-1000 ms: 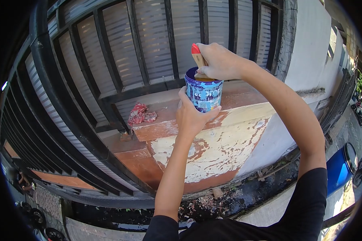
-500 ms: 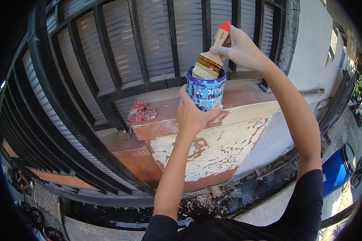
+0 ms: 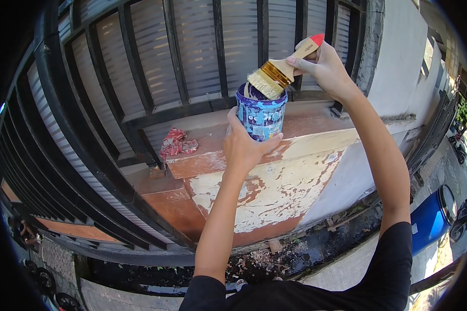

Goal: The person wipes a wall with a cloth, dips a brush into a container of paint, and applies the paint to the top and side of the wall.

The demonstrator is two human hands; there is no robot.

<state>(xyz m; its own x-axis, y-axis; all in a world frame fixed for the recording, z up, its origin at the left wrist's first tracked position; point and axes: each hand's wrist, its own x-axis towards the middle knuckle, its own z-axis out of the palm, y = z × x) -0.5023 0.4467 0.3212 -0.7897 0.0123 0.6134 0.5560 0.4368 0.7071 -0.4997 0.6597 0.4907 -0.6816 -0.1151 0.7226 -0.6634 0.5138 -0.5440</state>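
My left hand (image 3: 244,145) is wrapped round the lower part of a blue, paint-smeared paint bucket (image 3: 261,118), holding it upright over the wall ledge. Pinched by its wooden handle, a wide paintbrush (image 3: 282,70) with a red tip is in my right hand (image 3: 326,67). The brush tilts down to the left, its pale, paint-coated bristles at the bucket's rim. Dark purple shows on the bucket's inner wall, and pale paint marks the inside.
A crumpled red and white rag (image 3: 178,143) lies on the ledge (image 3: 316,120). Behind stands a black metal fence (image 3: 219,52). Below the peeling wall (image 3: 275,181) runs a dark, littered gutter (image 3: 296,255). A blue drum (image 3: 431,218) stands at the right.
The paintbrush has lifted out to the bucket's rim and tilted further over, its handle swinging right with my right hand. My left hand still holds the bucket.
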